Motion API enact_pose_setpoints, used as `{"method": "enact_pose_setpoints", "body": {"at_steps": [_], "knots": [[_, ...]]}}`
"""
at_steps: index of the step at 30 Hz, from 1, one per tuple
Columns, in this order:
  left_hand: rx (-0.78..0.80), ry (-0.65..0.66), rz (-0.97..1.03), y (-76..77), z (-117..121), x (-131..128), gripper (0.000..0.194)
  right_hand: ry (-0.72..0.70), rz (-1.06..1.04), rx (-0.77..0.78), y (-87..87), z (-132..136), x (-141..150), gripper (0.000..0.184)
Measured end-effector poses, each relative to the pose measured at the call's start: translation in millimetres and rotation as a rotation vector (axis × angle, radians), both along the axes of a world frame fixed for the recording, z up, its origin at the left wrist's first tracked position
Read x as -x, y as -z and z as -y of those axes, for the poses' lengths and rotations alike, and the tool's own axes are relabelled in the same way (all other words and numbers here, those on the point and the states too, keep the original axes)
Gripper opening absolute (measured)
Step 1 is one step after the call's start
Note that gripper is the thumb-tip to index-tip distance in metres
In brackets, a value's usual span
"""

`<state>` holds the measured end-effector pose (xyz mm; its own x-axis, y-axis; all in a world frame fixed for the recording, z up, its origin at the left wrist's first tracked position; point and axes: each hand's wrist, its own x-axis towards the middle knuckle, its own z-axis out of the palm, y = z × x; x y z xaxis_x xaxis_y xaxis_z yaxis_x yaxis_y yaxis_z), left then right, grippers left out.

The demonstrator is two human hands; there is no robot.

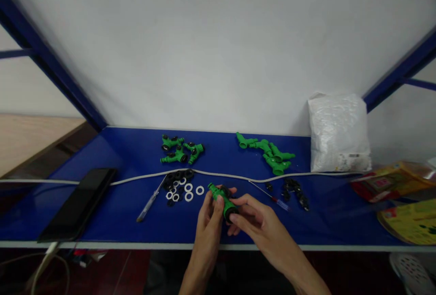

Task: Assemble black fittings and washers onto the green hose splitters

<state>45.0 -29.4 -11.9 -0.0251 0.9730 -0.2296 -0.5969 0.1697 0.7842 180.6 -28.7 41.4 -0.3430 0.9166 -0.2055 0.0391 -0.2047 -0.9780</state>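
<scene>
Near the front edge of the table, my left hand (210, 217) is closed around a green hose connector (221, 196) with black fittings. My right hand (258, 217) grips the black ring at its near end between thumb and fingers. Just left of my hands lie white flat washers (188, 196) and black rings (177, 177). Three similar green connectors with black fittings (176, 154) sit farther back on the left. Several plain green connector bodies (272, 155) are piled at the back right, and small black parts (295, 190) lie in front of them.
A clear-handled screwdriver (148, 206) lies left and another screwdriver (270, 196) right. A white cable (218, 175) crosses the blue table (136, 145). A black phone or tablet (80, 204) lies left; a white plastic package (339, 133) and colourful packets (391, 181) are at the right.
</scene>
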Motion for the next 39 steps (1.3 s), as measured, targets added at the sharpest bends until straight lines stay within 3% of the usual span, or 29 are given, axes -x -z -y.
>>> {"method": "enact_pose_setpoints", "body": {"at_steps": [5, 9, 14, 20, 23, 26, 31, 34, 39], "knots": [[0.071, -0.089, -0.024, 1.1, -3, -4, 0.049, 0.047, -0.069, -0.017, 4.7, -7, 6, 0.039], [0.122, -0.143, 0.035, -8.6, -4, -8, 0.056, 0.078, -0.122, -0.015, 11.8, -5, 12, 0.040], [0.159, -0.111, 0.114, -19.5, -2, -1, 0.055, 0.236, -0.309, 0.057, 24.1, 7, 31, 0.049], [0.112, 0.010, 0.209, -4.6, -6, 13, 0.048, 0.347, -0.350, 0.013, 23.5, 15, 32, 0.054], [0.128, 0.055, 0.220, -1.3, -10, 16, 0.046, 0.328, -0.260, -0.031, 15.2, 18, 14, 0.052], [0.137, 0.074, 0.097, -8.5, -14, 20, 0.046, 0.229, -0.111, -0.087, 4.5, 20, -4, 0.046], [0.053, 0.292, -0.152, -22.5, -18, 22, 0.040, 0.093, 0.008, -0.149, -2.7, 17, -13, 0.037], [0.040, 0.224, -0.145, -17.2, -19, 16, 0.054, 0.154, -0.048, -0.145, 4.6, 13, -7, 0.037], [0.017, 0.089, -0.051, -4.3, -13, 5, 0.064, 0.233, -0.265, -0.010, 20.6, 8, 6, 0.042]]}}
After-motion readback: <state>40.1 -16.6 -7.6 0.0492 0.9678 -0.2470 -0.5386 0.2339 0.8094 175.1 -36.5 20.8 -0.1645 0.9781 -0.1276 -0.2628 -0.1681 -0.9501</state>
